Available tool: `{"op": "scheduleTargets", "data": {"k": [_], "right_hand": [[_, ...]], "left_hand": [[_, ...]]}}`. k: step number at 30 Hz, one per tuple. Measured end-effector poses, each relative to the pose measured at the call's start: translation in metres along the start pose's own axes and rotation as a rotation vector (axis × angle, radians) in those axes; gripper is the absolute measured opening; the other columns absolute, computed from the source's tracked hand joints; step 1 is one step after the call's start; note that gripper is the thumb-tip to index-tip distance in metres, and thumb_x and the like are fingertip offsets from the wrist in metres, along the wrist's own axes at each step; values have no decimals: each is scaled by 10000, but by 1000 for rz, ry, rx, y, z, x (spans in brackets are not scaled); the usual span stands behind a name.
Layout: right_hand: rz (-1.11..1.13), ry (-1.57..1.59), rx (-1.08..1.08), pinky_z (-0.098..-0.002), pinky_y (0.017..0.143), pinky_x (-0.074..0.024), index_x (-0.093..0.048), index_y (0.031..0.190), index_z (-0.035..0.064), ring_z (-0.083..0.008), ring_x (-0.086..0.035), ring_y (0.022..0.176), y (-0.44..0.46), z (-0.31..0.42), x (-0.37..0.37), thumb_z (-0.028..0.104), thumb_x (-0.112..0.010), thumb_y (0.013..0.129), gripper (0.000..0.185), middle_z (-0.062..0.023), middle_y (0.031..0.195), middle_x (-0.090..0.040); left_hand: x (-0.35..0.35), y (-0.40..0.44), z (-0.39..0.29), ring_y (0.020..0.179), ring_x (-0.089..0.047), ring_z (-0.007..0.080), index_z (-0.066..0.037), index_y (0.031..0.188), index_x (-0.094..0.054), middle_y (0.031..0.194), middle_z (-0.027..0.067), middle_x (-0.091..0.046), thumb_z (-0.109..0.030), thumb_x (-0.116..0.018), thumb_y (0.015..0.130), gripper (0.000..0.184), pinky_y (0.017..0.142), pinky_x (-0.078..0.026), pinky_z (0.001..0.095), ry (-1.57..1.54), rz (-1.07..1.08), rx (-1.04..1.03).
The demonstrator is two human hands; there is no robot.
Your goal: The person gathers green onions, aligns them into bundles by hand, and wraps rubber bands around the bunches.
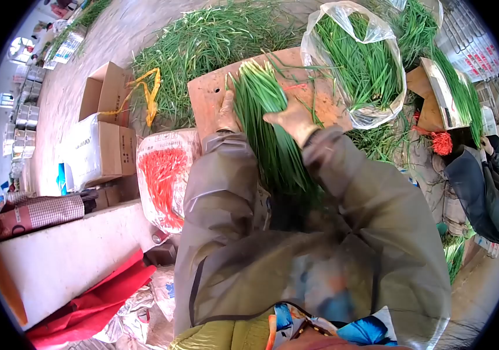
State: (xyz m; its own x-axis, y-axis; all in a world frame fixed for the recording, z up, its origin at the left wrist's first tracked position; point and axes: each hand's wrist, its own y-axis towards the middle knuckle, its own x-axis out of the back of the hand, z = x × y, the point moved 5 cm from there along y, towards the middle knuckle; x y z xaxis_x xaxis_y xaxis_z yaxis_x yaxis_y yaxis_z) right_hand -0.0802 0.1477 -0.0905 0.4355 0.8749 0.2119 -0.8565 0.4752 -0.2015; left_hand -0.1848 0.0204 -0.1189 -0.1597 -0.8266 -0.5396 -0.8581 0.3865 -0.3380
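Observation:
A thick bunch of garlic chives (pixel 259 96) lies over the brown board (pixel 206 96) in front of me, pale cut ends pointing away and green leaves hanging down toward my lap. Along its left side my left hand (pixel 227 112) stands with fingers stretched out flat, next to the stems. My right hand (pixel 294 121) grips the bunch from the right, its thumb laid across the leaves; its other fingers are partly hidden. Some loose leaves and a bit of red tie are on the board beyond my right hand.
Loose chives (pixel 203 41) are heaped behind the board. A clear plastic bag (pixel 398 87) of chives stands at the right. Left of me are a sack of red ties (pixel 165 175) and cardboard boxes (pixel 112 149). Another person's dark sleeve (pixel 474 186) shows at far right.

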Motion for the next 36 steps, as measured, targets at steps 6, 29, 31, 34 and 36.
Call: {"op": "scheduleTargets", "data": {"k": [6,29,31,34,36], "right_hand": [[-179,-432,-192,-378,879,-430,-415,1263,13,-334,-547,1039,82,-33,-38,326,-756,647,771,-233,1131,-551],[228,-1116,455,-375,697,-485,-590,894,61,-276,-599,855,-29,-109,82,230,-503,828,202,-99,943,-589],[544,-1237,341,-370,651,-490,-607,790,79,-265,-591,799,-77,-153,96,203,-569,772,131,-94,813,-582],[997,-1272,-219,-402,726,-493,-672,925,161,-290,-617,863,-131,-187,141,281,-597,765,213,-82,885,-658],[764,-1168,-244,-404,717,-493,-667,948,175,-286,-622,845,-120,-179,172,297,-580,780,225,-65,875,-662]], "left_hand": [[23,42,11,845,-585,197,-11,1149,-537,950,72,-628,-383,-599,844,485,751,-450,310,678,-167,-127],[8,54,55,1102,-496,376,-10,1351,-268,1160,252,-535,-371,-813,570,1019,928,-385,416,1195,-328,-313],[6,55,56,1091,-503,380,10,1331,-286,1153,255,-538,-379,-807,586,989,925,-390,413,1185,-282,-359],[7,58,59,1043,-533,336,25,1315,-301,1120,227,-558,-278,-826,586,948,915,-400,387,1082,-230,-350],[20,76,68,1025,-540,320,30,1314,-299,1113,214,-560,-235,-831,582,943,912,-402,378,1018,-208,-357]]}}
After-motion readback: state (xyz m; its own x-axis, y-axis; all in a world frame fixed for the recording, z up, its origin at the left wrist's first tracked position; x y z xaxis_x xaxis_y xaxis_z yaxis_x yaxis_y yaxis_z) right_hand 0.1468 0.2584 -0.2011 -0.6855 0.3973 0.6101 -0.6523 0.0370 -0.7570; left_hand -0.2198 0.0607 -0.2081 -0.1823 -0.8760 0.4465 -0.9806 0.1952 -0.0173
